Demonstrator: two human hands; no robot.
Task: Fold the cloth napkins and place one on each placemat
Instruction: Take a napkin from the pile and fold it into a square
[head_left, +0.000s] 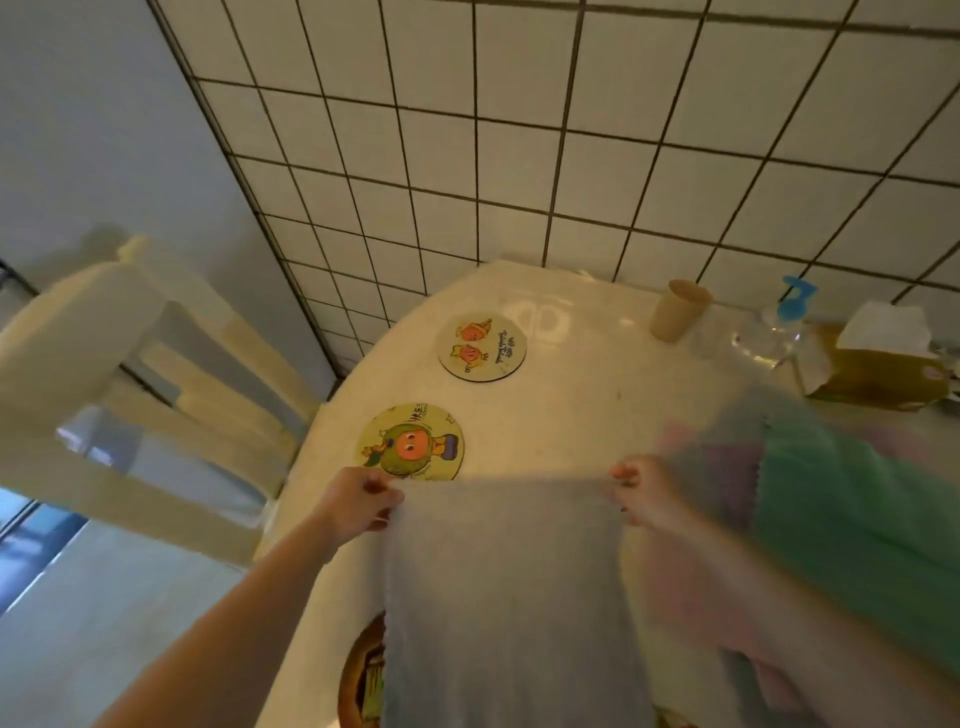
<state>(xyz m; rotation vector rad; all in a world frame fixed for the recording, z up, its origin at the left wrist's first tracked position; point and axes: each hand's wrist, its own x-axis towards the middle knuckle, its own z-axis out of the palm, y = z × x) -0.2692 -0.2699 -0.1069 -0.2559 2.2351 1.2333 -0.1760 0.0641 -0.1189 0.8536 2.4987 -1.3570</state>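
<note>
Napkin (498, 597), grey, hung lengthwise from both pinching hands, left hand (358, 506) nearer the placemat (413, 441) than right hand (644, 493).

Matt grey cloth napkin (498, 597) — glossy table (571, 415)

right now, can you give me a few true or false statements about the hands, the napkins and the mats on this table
1. Both hands hold the grey napkin by its far corners. True: left hand, right hand.
2. A napkin already lies on the far round mat. False: that mat is bare.
3. A green napkin lies to the right of the grey one. True.
4. The cup lies tipped over. False: it stands upright.
5. The near round mat is fully hidden by the grey napkin. False: it shows almost whole beyond the napkin's edge.
</note>
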